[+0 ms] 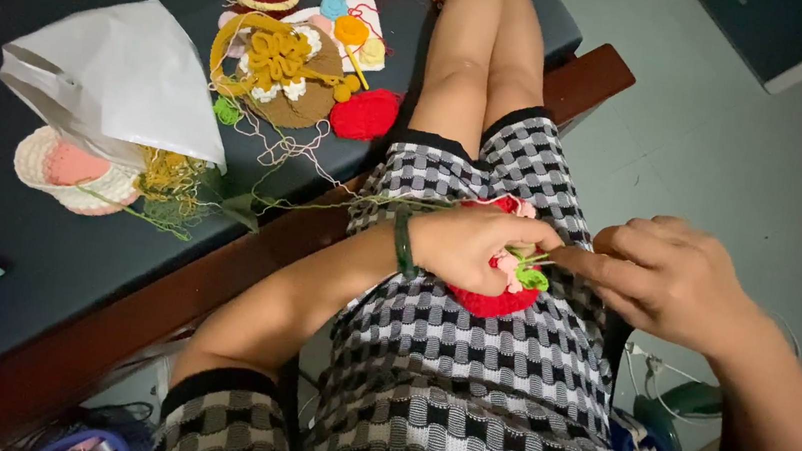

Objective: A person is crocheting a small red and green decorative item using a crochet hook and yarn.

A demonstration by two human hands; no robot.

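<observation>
A dark padded bench (36,244) with a brown wooden edge carries a white plastic bag (121,73); a pink-and-cream crocheted basket (65,172); tangled yellow-green yarn (169,184); a brown crocheted piece with yellow flowers (283,71); a red crocheted round (365,114).

White plastic bag (126,73), crocheted basket (65,172)

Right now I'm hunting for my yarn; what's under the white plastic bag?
Under the white plastic bag, tangled yellow-green yarn and a pink-and-cream crocheted basket stick out. Anything deeper beneath it is covered.
</observation>
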